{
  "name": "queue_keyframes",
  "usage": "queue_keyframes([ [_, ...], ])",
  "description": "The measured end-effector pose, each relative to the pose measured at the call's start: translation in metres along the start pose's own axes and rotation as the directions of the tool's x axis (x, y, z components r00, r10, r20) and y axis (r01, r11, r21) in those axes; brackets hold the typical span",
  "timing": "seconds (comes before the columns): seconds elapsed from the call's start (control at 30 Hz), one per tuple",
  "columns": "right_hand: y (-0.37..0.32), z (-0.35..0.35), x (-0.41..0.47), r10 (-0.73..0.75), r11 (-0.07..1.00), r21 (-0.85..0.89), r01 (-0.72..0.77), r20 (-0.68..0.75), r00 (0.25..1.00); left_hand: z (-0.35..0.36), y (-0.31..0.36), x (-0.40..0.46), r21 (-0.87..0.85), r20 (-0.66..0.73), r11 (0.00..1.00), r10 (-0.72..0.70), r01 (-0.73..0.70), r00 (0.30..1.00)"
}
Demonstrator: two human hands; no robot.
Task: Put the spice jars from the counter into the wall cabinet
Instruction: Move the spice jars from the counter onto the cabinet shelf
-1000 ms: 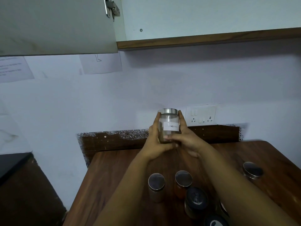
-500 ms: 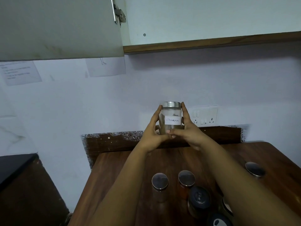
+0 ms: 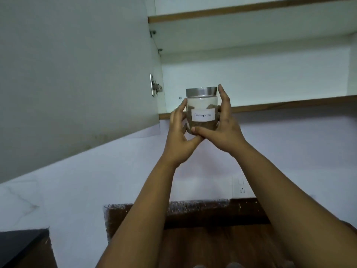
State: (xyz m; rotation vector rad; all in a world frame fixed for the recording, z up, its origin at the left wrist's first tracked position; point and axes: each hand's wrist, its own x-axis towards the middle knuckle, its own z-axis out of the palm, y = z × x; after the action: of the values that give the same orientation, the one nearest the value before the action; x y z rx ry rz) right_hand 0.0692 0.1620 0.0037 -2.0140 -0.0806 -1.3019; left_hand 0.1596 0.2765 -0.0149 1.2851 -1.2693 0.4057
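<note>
Moved: jar [image 3: 201,111] raised from above the desk [image 3: 212,246] to the level of the cabinet's lower shelf [image 3: 289,102], in front of its edge, upright.
Handling: glass, likely fragile and smooth; part-filled, moderate weight; best held round the body, below the metal lid [image 3: 201,92].
Left hand [image 3: 178,136]: fingers curled round the jar's left side.
Right hand [image 3: 224,128]: fingers wrapped behind, thumb under the base.
Cabinet door [image 3: 77,74]: open.

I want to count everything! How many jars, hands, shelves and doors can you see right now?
Jar: 1
Hands: 2, left hand and right hand, both holding the jar
Shelves: 2, lower shelf and upper shelf
Door: 1, open
Total: 6
</note>
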Motion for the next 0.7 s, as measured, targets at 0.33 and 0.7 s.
queue_keyframes([
  [0.33,0.002,0.001,0.113,0.063,0.971,-0.237,-0.017,0.188,0.98,-0.008,-0.01,0.097,0.339,-0.043,0.94,-0.018,0.031,0.999],
  [0.7,0.046,0.064,0.175,0.315,0.876,-0.453,-0.164,0.28,0.907,0.004,-0.118,0.072,0.907,-0.206,0.422,0.41,0.016,0.888],
])
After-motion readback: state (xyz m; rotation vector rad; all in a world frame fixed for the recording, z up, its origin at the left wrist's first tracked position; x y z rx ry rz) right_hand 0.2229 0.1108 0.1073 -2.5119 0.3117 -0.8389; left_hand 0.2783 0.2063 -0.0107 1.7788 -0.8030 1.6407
